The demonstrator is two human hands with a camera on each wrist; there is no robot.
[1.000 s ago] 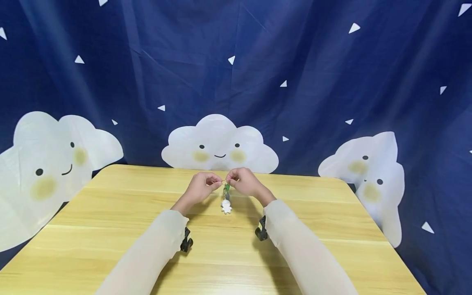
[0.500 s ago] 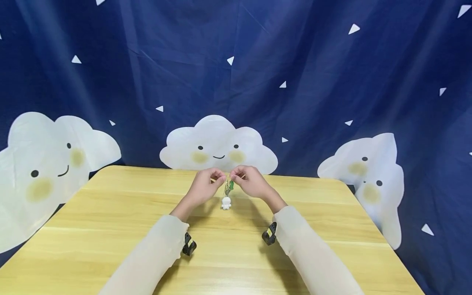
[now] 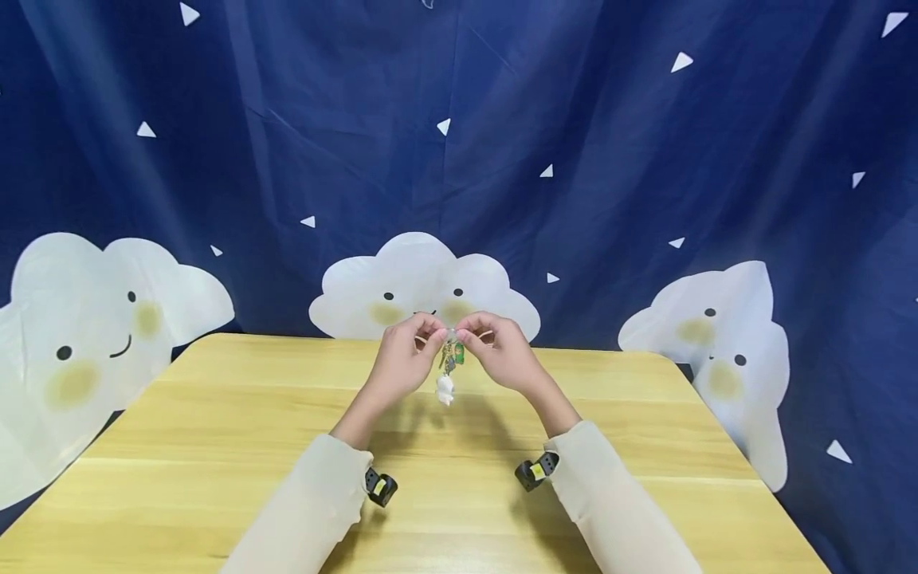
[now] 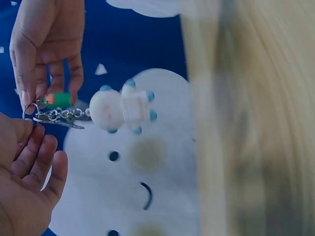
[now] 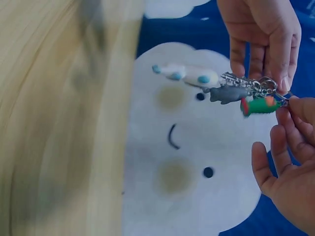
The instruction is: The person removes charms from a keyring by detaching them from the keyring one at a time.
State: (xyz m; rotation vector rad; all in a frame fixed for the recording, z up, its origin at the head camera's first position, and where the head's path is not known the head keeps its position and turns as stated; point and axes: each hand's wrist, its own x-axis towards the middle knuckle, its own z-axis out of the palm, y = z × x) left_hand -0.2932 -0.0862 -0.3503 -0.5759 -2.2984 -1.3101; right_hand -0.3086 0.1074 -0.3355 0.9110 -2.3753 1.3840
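Observation:
In the head view my left hand (image 3: 407, 357) and right hand (image 3: 504, 357) meet above the table, each pinching the metal key ring between thumb and fingertips. From the ring (image 4: 30, 109) hangs a bunch: a white figure charm (image 4: 110, 110) with blue hands and feet on a short silver chain, a green charm (image 5: 261, 105) with orange and red parts, a dark grey charm (image 5: 229, 94) and what look like metal keys (image 4: 69, 123). The green charm dangles on the right hand's side. The fingertips hide part of the ring.
Below the hands lies a light wooden table (image 3: 459, 478). A dark blue curtain (image 3: 402, 143) with white smiling clouds (image 3: 423, 271) hangs behind its far edge. Black camera mounts (image 3: 534, 472) sit on both wrists.
Both hands have risen slightly, their wrists spreading apart, and keep hold of the ring. The white figure has swung round from front-facing to sideways. The head view has tilted up a little.

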